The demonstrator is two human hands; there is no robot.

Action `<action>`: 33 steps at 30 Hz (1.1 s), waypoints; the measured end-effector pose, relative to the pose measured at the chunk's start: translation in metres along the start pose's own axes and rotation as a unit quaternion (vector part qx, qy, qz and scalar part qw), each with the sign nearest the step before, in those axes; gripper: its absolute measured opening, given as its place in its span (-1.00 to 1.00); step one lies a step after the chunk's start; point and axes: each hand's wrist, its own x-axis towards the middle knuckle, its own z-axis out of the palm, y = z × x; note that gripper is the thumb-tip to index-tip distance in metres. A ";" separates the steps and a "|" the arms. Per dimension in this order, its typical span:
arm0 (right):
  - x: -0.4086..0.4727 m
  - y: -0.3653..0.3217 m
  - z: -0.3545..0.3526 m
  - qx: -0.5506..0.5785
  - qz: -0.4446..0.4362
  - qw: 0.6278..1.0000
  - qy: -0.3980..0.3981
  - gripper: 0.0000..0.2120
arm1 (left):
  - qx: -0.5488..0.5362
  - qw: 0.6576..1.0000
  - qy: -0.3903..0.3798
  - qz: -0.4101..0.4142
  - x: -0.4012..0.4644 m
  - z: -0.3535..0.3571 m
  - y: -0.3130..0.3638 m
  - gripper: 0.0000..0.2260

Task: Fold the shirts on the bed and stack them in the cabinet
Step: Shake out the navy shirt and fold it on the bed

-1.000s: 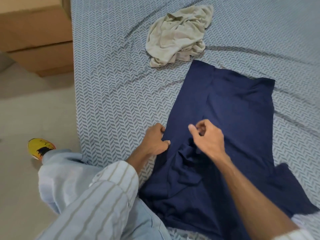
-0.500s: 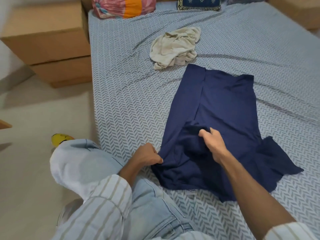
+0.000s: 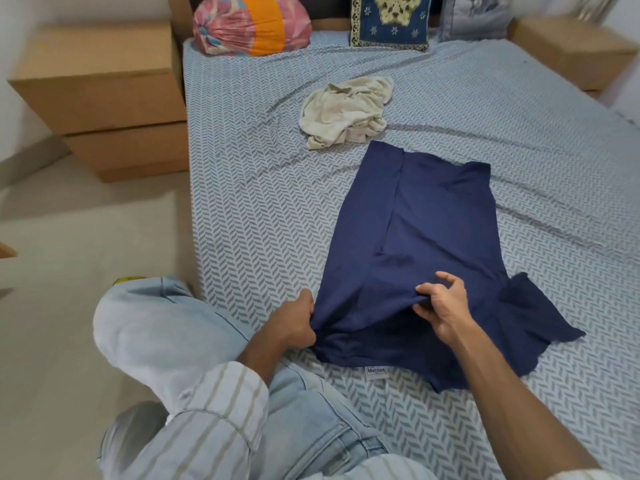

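bed [image 3: 242, 209] seen from above, covered by a blue-grey sheet with a zigzag print, lightly creased across the middle; navy shirt [image 3: 429, 237] spread over the near half of the sheet, one side folded inward along its length, a sleeve lying out flat to the right, a white label showing at its near edge; left hand [image 3: 294, 322] closed in a fist around the shirt's left edge, gathering the cloth; right hand [image 3: 441, 306] pinching a raised fold of the same shirt between thumb and fingertips; beige shirt [image 3: 346, 110] crumpled in a heap farther up the bed, just beyond the navy one and not touching it; headboard end holding a pink and orange bundle [image 3: 251, 26], a dark blue cushion [image 3: 389, 20] with a pale star motif, and a pale pillow [image 3: 476, 15]; wooden side cabinet [image 3: 100, 95] against the left edge of the bed, a second wooden unit [image 3: 571, 50] at the far right; pale floor [image 3: 69, 254] to the left; person's knee in light jeans [image 3: 156, 327] bent beside the bed, striped sleeve [image 3: 211, 417] on the left forearm
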 end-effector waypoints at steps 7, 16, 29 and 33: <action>0.010 0.012 -0.024 -0.173 -0.032 0.984 0.011 -0.46 | 0.085 0.996 -0.033 -0.009 0.004 0.004 0.004 -0.69; 0.000 0.027 -0.021 -0.052 0.025 0.997 -0.052 -0.06 | 0.167 0.985 0.002 0.048 0.019 0.010 0.025 -0.67; 0.035 0.019 -0.044 -0.227 -0.084 0.970 -0.033 -0.18 | 0.263 0.961 -0.071 0.049 0.012 0.011 0.030 -0.42; 0.034 0.014 -0.062 -0.278 -0.133 0.951 0.031 -0.35 | 0.252 0.965 -0.054 0.059 0.013 0.008 0.031 -0.50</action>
